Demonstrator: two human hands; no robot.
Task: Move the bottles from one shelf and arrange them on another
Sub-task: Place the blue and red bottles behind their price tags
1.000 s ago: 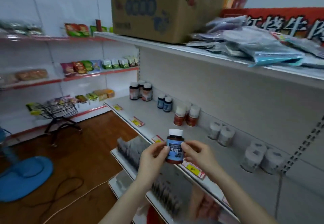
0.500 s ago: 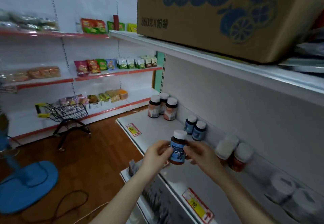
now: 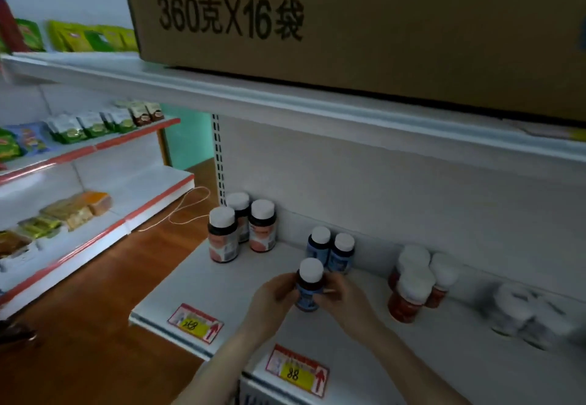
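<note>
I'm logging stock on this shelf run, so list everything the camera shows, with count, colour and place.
Held bottle: one, blue label, white cap, in both hands at the white shelf.
Blue bottles: two, white caps, standing just behind it.
Brown bottles: three, pinkish labels, shelf's left end.
Red bottles: at least three, white caps, further right.
Pale bottles: blurred, count unclear, far right.
Price tags: two, red and yellow, shelf front edge.
Cardboard box: one, brown, top shelf.
Snack packets: many, mostly green, far shelves.
Left hand: grips held bottle.
Right hand: grips held bottle.

Shop: stocked shelves [image 3: 177, 303], price tags [image 3: 195, 322]
</note>
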